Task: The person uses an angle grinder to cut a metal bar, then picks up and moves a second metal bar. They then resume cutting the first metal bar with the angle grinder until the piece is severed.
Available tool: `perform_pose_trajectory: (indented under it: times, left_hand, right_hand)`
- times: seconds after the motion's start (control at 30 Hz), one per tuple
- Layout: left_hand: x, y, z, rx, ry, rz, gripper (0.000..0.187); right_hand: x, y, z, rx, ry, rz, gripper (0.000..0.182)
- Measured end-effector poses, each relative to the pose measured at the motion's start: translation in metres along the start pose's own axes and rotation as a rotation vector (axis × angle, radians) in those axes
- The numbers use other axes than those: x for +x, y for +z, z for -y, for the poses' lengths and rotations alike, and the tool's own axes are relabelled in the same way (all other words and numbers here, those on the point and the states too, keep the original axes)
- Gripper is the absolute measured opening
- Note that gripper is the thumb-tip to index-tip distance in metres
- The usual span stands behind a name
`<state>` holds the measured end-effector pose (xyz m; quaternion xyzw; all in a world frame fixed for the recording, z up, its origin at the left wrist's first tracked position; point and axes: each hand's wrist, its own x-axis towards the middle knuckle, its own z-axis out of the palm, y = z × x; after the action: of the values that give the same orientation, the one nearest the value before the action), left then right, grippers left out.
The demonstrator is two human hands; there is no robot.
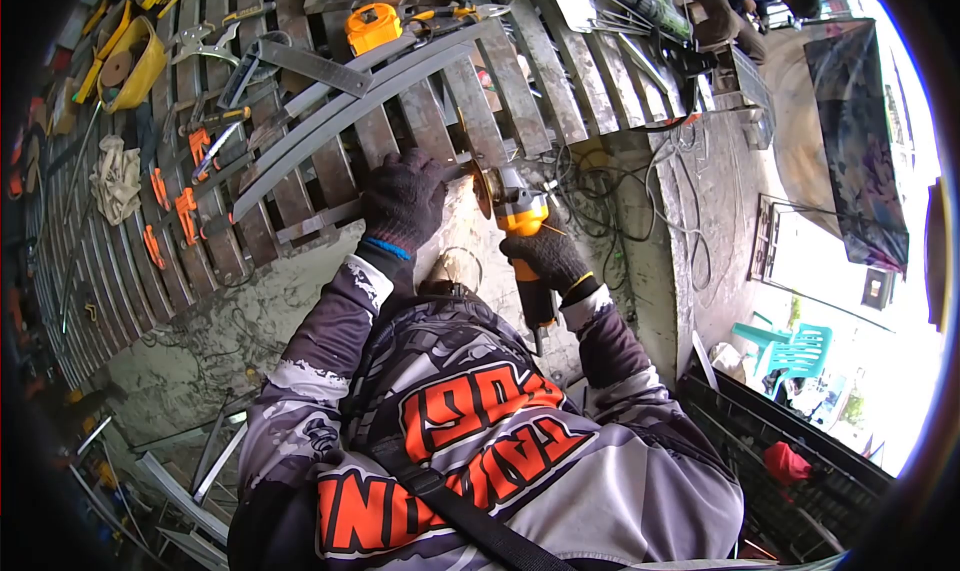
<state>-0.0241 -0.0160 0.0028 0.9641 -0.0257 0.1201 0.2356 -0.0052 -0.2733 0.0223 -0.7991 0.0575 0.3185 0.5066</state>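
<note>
My right hand (pixel 547 257), in a dark knit glove, is wrapped round the body of a yellow and black angle grinder (pixel 522 211). The grinder's disc (pixel 484 187) stands on edge at the slatted table's near side, by the end of a thin metal bar (pixel 322 221). Gloved as well, my left hand (pixel 403 199) is closed over that bar, which shows on both sides of the fist. Whether the disc touches the bar I cannot make out. Beyond my left hand, long grey metal strips (pixel 365 109) lie across the slats.
On the metal slatted table (pixel 420 116) are a yellow tape measure (pixel 373 29), a steel square (pixel 315 68), orange-handled clamps (pixel 187 216), a cloth (pixel 118 179) and a yellow container (pixel 132 63). Cables (pixel 640 196) loop on the floor at right. Another person (pixel 745 6) is at the far right.
</note>
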Motion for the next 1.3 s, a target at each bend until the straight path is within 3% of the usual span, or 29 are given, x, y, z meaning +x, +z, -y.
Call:
perform_pose_trajectory:
  times: [0.7, 0.83, 0.93, 1.3]
  left_hand:
    - [-0.003, 0.005, 0.004, 0.043, 0.001, 0.051, 0.021]
    - [-0.002, 0.004, 0.003, 0.063, -0.017, 0.110, 0.023]
    - [-0.002, 0.004, 0.002, -0.022, 0.008, -0.003, 0.021]
    - [-0.002, 0.004, 0.002, 0.010, -0.015, 0.048, 0.023]
  right_hand:
    - [-0.002, -0.003, -0.007, -0.149, 0.060, -0.031, 0.072]
    - [0.003, -0.004, -0.014, -0.109, -0.007, -0.010, 0.072]
    - [0.006, -0.007, -0.010, -0.122, -0.003, 0.002, 0.072]
    - [0.008, -0.006, 0.008, -0.139, -0.009, -0.031, 0.070]
